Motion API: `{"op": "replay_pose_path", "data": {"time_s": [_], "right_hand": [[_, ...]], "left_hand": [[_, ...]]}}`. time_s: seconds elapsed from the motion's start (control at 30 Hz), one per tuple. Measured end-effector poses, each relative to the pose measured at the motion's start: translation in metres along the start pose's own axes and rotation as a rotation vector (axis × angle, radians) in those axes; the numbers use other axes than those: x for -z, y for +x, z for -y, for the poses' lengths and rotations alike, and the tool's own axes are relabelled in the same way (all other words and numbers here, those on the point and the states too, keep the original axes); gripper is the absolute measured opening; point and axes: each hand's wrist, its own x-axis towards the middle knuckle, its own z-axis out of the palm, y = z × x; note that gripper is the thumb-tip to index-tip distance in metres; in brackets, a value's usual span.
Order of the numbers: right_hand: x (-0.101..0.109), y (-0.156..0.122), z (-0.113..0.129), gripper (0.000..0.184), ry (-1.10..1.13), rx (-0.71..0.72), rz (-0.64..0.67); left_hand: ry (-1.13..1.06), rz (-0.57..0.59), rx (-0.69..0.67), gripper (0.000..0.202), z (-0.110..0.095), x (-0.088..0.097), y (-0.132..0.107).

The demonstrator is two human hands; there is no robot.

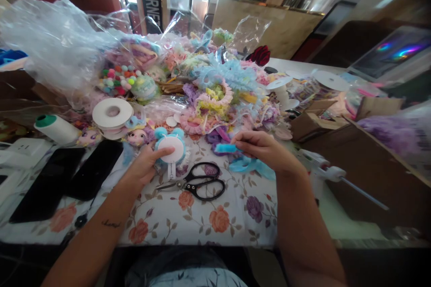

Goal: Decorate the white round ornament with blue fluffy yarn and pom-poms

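Note:
My left hand point(151, 160) grips a round craft piece point(171, 144), its thumb pressed on the white disc that faces me. Blue fluffy balls edge the top of this piece, and a short printed ribbon hangs from its bottom. Between the fingertips of my right hand point(257, 147) is a short strip of bright blue fuzzy material point(225, 148). Below that hand, light blue ribbon point(252, 166) lies on the cloth. Black-handled scissors point(198, 182) rest on the flowered tablecloth point(202, 228) between my forearms, blades pointing left.
A heap of pastel lace and trims point(215, 85) fills the back. At left are two dark phones point(94, 170), a thread cone point(57, 129) and a white ribbon spool point(112, 113). A glue gun point(325, 168) and an open cardboard box point(370, 166) stand at right.

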Motion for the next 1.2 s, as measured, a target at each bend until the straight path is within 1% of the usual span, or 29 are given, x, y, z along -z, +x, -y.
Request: {"op": "replay_pose_path", "data": {"time_s": [0.07,0.13,0.2,0.27,0.33,0.4,0.53,0.63,0.7,0.8,0.87,0.97,1.07,1.13,1.17,1.2], "right_hand": [[-0.012,0.006,-0.002,0.029,-0.009,0.027,0.032],[-0.025,0.013,-0.007,0.028,-0.106,0.054,0.030],[-0.039,0.020,-0.016,0.027,-0.341,0.039,-0.001],[-0.048,0.023,-0.024,0.020,-0.569,0.000,-0.036],[-0.053,0.021,-0.030,0.016,-0.677,-0.028,-0.062],[-0.052,0.017,-0.032,0.017,-0.719,-0.046,-0.092],[-0.051,0.008,-0.024,0.020,-0.814,-0.085,-0.189],[-0.060,0.011,-0.018,0.018,-0.848,-0.058,-0.235],[-0.072,0.018,-0.019,0.013,-0.844,-0.006,-0.230],[-0.091,0.032,-0.027,0.004,-0.808,0.050,-0.206],[-0.100,0.040,-0.034,0.007,-0.764,0.071,-0.211],[-0.101,0.043,-0.042,0.015,-0.657,0.112,-0.253],[-0.094,0.037,-0.040,0.010,-0.524,0.156,-0.353],[-0.092,0.030,-0.033,0.008,-0.370,0.197,-0.404],[-0.093,0.026,-0.029,0.010,-0.239,0.223,-0.396],[-0.094,0.023,-0.024,0.012,-0.062,0.250,-0.360]], "left_hand": [[0.003,0.002,-0.002,0.050,0.001,0.000,0.000],[-0.006,-0.007,-0.005,0.049,0.001,0.001,0.001],[-0.019,-0.026,-0.008,0.049,0.000,0.002,0.002],[-0.029,-0.045,-0.017,0.051,-0.001,0.002,0.003],[-0.027,-0.048,-0.027,0.054,-0.003,0.003,0.003],[-0.018,-0.032,-0.031,0.056,-0.003,0.004,0.003],[-0.003,-0.027,-0.015,0.056,-0.002,0.004,0.002],[0.013,-0.016,-0.013,0.059,-0.002,0.003,0.002],[0.023,-0.003,-0.034,0.060,-0.002,0.002,0.001],[0.062,-0.002,-0.062,0.061,-0.003,0.001,0.000],[0.105,0.002,-0.074,0.063,-0.003,0.002,-0.001],[0.156,0.045,-0.088,0.067,-0.002,0.004,-0.002],[0.198,0.093,-0.085,0.067,-0.001,0.005,-0.003],[0.240,0.133,-0.086,0.068,-0.001,0.005,-0.004],[0.260,0.161,-0.090,0.068,-0.001,0.004,-0.005],[0.276,0.188,-0.092,0.068,-0.001,0.003,-0.006]]}}
